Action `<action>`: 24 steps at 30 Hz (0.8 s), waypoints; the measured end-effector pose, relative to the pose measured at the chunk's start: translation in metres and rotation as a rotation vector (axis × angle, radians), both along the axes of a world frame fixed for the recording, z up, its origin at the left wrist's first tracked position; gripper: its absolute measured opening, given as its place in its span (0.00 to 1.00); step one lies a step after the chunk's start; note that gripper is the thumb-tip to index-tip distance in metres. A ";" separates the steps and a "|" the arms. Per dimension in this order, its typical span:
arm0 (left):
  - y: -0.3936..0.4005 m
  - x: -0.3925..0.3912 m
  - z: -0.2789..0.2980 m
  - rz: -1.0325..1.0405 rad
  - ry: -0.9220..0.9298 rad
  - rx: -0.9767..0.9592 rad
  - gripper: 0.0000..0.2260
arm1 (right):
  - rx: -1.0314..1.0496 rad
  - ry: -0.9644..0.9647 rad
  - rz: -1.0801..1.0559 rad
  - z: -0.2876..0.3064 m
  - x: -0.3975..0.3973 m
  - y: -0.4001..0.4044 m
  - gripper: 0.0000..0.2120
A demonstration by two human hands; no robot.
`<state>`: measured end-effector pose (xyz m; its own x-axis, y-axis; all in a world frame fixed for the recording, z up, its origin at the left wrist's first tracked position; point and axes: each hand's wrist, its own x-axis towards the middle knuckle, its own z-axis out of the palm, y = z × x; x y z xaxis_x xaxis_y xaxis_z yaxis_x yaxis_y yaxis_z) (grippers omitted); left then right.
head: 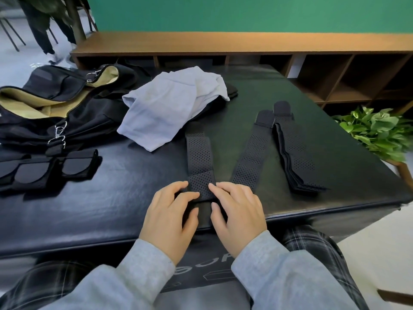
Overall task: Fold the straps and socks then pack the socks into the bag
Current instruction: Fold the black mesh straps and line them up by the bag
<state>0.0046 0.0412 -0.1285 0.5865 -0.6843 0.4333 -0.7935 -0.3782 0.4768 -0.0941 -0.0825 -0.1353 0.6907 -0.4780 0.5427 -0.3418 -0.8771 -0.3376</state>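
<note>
A black perforated strap [199, 159] lies lengthwise on the black table [89, 211], its near end folded back over itself. My left hand [172, 218] and my right hand [237, 215] rest on that fold from either side, with fingertips pressing the strap's near end flat. A second strap [251, 157] lies to the right, and a stack of folded straps [297, 162] lies beyond it. An open black bag with tan lining [55, 101] sits at the far left. A pale blue garment [165, 106] lies crumpled in the middle.
Black padded pieces [44, 168] lie at the left near the bag. A dark item [231, 89] peeks out behind the pale garment. A wooden shelf unit [335, 74] runs along the back, a green plant [380, 133] is at the right, and a person's legs [42, 30] stand far left.
</note>
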 end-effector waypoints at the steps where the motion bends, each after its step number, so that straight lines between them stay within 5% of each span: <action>1: -0.001 0.001 0.001 0.004 0.014 0.012 0.15 | 0.001 0.009 -0.002 0.000 0.000 0.000 0.19; 11: -0.007 0.023 0.015 -0.087 0.137 0.134 0.16 | -0.006 0.027 -0.016 -0.001 0.001 0.001 0.18; 24: -0.017 0.024 0.018 -0.049 0.006 0.159 0.17 | 0.004 -0.008 -0.031 0.001 0.001 0.003 0.19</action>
<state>0.0290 0.0245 -0.1101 0.5529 -0.7718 0.3141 -0.8103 -0.4101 0.4186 -0.0932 -0.0794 -0.1344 0.6710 -0.5015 0.5462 -0.3659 -0.8646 -0.3443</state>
